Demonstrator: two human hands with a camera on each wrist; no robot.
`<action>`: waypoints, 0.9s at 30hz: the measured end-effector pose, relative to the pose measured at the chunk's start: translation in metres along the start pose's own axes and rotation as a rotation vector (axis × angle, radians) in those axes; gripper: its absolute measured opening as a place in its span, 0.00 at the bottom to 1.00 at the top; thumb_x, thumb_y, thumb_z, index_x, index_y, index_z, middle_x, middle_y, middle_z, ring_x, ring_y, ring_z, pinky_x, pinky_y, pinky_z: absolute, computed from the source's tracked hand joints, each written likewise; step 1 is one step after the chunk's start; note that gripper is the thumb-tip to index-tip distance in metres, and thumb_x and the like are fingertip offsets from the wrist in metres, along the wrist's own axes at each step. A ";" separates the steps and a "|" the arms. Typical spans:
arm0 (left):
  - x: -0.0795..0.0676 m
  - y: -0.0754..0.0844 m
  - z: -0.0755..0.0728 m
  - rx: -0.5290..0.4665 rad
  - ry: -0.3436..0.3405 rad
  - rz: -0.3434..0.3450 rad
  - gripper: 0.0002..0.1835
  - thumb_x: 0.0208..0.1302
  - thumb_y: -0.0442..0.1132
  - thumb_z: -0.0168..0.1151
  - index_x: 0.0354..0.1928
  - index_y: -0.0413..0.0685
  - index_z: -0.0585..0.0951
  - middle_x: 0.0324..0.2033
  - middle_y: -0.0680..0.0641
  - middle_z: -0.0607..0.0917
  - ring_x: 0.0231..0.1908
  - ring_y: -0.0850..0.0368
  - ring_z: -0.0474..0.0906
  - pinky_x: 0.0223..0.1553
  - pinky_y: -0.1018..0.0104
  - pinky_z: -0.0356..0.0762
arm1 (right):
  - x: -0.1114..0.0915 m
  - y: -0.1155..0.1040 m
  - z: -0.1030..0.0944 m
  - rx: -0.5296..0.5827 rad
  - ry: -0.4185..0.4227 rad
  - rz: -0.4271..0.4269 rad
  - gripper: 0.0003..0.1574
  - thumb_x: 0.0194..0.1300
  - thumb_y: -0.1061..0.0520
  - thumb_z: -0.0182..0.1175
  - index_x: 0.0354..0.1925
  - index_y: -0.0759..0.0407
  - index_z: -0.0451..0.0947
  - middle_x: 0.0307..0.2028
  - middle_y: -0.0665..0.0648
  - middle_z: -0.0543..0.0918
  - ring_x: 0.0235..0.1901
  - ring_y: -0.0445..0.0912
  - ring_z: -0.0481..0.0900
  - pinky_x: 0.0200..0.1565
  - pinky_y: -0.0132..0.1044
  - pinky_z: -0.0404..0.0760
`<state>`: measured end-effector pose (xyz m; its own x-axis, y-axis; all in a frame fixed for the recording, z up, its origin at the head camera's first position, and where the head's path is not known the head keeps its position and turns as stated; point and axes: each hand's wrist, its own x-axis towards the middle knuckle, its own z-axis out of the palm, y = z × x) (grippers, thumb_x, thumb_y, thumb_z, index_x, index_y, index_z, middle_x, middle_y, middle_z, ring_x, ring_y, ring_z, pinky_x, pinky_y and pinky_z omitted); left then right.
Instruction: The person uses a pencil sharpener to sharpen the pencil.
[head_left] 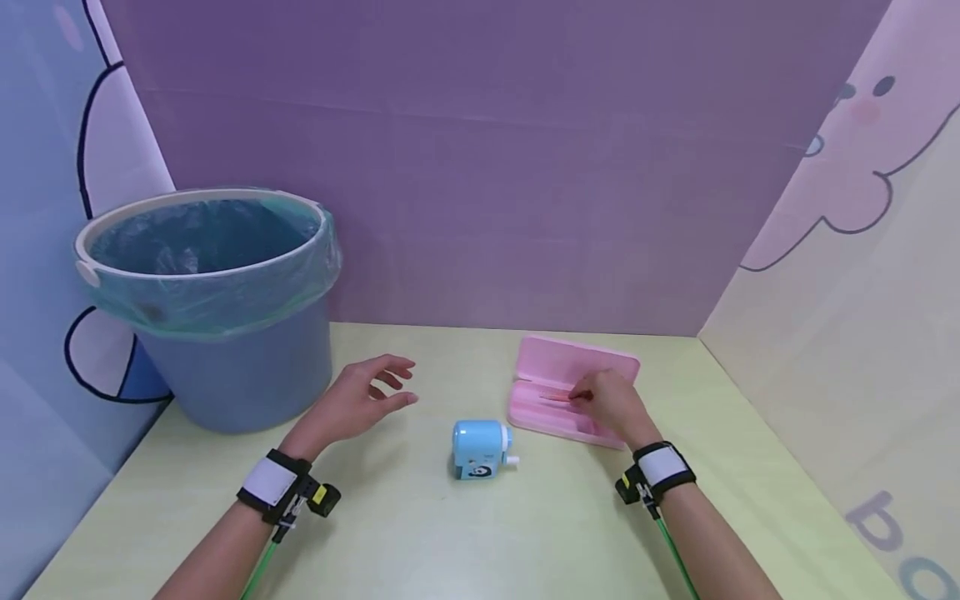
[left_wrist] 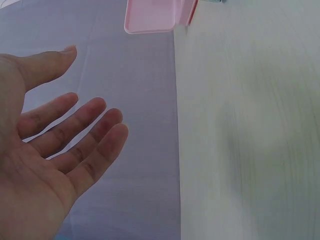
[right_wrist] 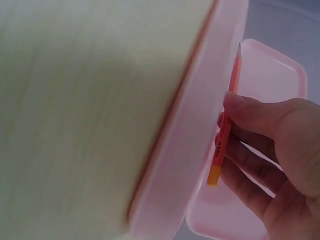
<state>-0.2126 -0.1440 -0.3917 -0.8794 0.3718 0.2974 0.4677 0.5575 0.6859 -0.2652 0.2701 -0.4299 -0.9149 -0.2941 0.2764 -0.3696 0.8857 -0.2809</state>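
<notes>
My right hand [head_left: 611,407] pinches a pencil [right_wrist: 220,150] between thumb and fingers, over the lower half of an opened pink pencil case [head_left: 551,423]. In the right wrist view the pencil is orange-red with a yellow end and a sharpened tip. My left hand [head_left: 367,396] hovers above the table with its fingers apart and slightly bent, holding nothing; the left wrist view shows its palm [left_wrist: 35,185]. Between the hands, nearer the front, a blue pencil sharpener [head_left: 477,448] with a white crank stands on the table.
A blue bin [head_left: 232,375] lined with a thin greenish bag stands at the back left, close to my left hand. A purple wall panel [head_left: 480,208] closes off the back of the pale table [head_left: 420,542]. Printed panels flank both sides.
</notes>
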 end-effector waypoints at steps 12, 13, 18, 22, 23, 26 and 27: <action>0.000 0.007 0.012 -0.044 -0.042 0.012 0.27 0.60 0.47 0.69 0.60 0.50 0.75 0.49 0.49 0.82 0.48 0.50 0.79 0.48 0.54 0.79 | -0.013 -0.002 0.009 -0.154 0.014 0.010 0.11 0.51 0.59 0.75 0.34 0.62 0.88 0.28 0.57 0.87 0.27 0.45 0.80 0.31 0.34 0.77; 0.000 0.008 0.012 -0.045 -0.049 0.010 0.27 0.60 0.47 0.69 0.60 0.50 0.75 0.49 0.49 0.82 0.48 0.50 0.79 0.48 0.54 0.79 | -0.014 -0.002 0.008 -0.151 0.007 0.025 0.11 0.51 0.58 0.74 0.34 0.62 0.88 0.28 0.57 0.87 0.27 0.44 0.80 0.31 0.35 0.78; -0.001 0.008 0.011 -0.028 -0.061 0.001 0.27 0.61 0.48 0.68 0.61 0.51 0.75 0.49 0.49 0.82 0.48 0.51 0.79 0.48 0.55 0.79 | -0.015 -0.008 -0.005 -0.090 0.000 0.022 0.08 0.55 0.58 0.72 0.36 0.60 0.88 0.29 0.54 0.86 0.27 0.43 0.79 0.33 0.38 0.80; -0.002 0.007 0.008 -0.021 -0.040 0.009 0.27 0.61 0.47 0.68 0.61 0.51 0.74 0.49 0.50 0.82 0.47 0.53 0.79 0.47 0.56 0.79 | -0.007 -0.029 -0.027 0.033 0.017 -0.020 0.08 0.59 0.56 0.69 0.38 0.56 0.87 0.30 0.50 0.85 0.30 0.43 0.78 0.35 0.39 0.80; -0.001 0.008 0.008 -0.028 -0.039 0.012 0.27 0.60 0.47 0.69 0.61 0.51 0.74 0.49 0.50 0.82 0.47 0.53 0.79 0.47 0.55 0.79 | -0.005 -0.037 -0.032 0.074 0.017 -0.031 0.09 0.61 0.55 0.68 0.39 0.55 0.87 0.31 0.50 0.85 0.32 0.43 0.79 0.35 0.39 0.80; -0.001 0.010 0.009 -0.054 -0.052 0.023 0.28 0.60 0.49 0.69 0.62 0.52 0.74 0.50 0.51 0.82 0.48 0.52 0.79 0.48 0.55 0.79 | -0.001 -0.065 -0.043 0.200 -0.010 -0.089 0.13 0.63 0.51 0.66 0.44 0.54 0.86 0.36 0.48 0.86 0.36 0.42 0.80 0.38 0.38 0.81; -0.001 0.011 0.010 -0.067 -0.063 0.022 0.29 0.60 0.50 0.69 0.62 0.53 0.74 0.50 0.51 0.82 0.49 0.51 0.79 0.48 0.55 0.79 | 0.000 -0.074 -0.044 0.230 -0.024 -0.125 0.14 0.64 0.50 0.66 0.46 0.54 0.85 0.37 0.48 0.86 0.37 0.42 0.81 0.39 0.38 0.81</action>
<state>-0.2058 -0.1308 -0.3915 -0.8606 0.4303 0.2723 0.4780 0.4985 0.7232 -0.2302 0.2202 -0.3683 -0.8626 -0.4065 0.3012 -0.5043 0.7379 -0.4485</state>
